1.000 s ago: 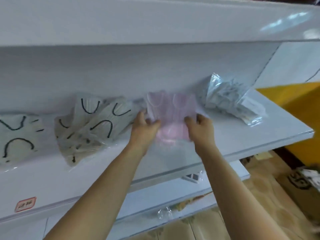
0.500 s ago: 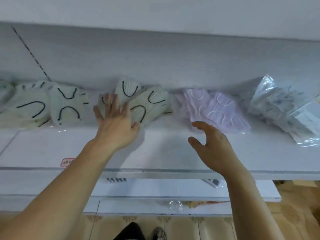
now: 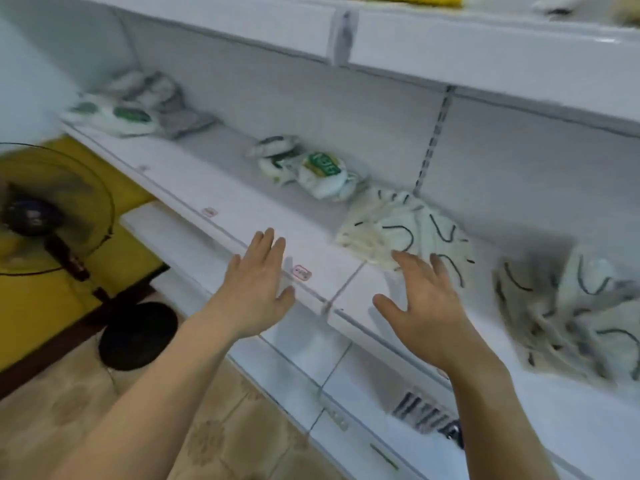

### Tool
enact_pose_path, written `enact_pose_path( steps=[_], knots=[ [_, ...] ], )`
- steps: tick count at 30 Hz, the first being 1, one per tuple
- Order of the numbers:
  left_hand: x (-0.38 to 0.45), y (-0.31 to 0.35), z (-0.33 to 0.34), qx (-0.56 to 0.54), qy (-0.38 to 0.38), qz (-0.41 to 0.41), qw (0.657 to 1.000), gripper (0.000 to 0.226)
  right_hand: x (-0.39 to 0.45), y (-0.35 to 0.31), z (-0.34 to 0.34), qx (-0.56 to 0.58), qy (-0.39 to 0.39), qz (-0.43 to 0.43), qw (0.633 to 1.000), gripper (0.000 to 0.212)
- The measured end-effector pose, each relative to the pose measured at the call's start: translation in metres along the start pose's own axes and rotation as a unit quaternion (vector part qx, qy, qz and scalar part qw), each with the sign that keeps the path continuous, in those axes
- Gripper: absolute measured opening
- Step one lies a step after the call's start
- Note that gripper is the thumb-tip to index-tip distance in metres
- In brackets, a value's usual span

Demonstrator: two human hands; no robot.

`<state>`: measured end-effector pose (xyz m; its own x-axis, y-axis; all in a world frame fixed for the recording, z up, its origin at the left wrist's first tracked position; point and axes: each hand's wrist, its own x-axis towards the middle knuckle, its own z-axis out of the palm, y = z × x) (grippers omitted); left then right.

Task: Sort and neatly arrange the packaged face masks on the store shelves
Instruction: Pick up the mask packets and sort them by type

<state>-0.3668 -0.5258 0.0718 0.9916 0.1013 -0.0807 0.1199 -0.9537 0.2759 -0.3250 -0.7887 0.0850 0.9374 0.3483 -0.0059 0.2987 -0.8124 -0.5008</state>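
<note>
**Hands spread over the shelf, holding nothing**

Both hands reach toward the shelf (image 3: 263,216) with fingers straight and spread wide; the left hand (image 3: 258,289) hovers over the shelf's front edge beside a red tag (image 3: 302,272); the right hand (image 3: 424,306) has its fingertips at the near edge of a cream mask pack (image 3: 408,230), contact unclear. Right of that pack lies another cream pack (image 3: 571,327); left of it, green-labelled packs (image 3: 311,168); farther left, grey packs (image 3: 162,102). A fan (image 3: 52,216) stands on the floor.

Shelves (image 3: 242,216): white. Masks (image 3: 408,230): cream with black ear loops. Packs (image 3: 322,171): white with green labels. Fan (image 3: 34,213): black. Floor (image 3: 207,427): tan, patterned.
</note>
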Motion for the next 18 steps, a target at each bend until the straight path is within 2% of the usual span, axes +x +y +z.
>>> enact_pose_path(
  steps=[4, 7, 10, 18],
  knots=[
    [-0.008, -0.130, -0.031, 0.027, 0.061, -0.046, 0.997, 0.080, 0.060, -0.098, 0.062, 0.038, 0.001, -0.035, 0.999, 0.071],
    [-0.015, -0.204, -0.051, 0.031, 0.074, -0.084, 0.993, 0.076, 0.101, -0.159, 0.106, 0.041, -0.036, -0.050, 0.997, 0.069],
    [-0.006, -0.265, -0.066, 0.001, 0.079, -0.112, 0.991, 0.074, 0.142, -0.215, 0.142, 0.019, -0.075, -0.076, 0.994, 0.068],
    [0.083, -0.402, -0.102, -0.056, 0.124, -0.119, 0.984, 0.072, 0.288, -0.337, 0.225, -0.023, -0.100, -0.146, 0.984, 0.065]
  ],
)
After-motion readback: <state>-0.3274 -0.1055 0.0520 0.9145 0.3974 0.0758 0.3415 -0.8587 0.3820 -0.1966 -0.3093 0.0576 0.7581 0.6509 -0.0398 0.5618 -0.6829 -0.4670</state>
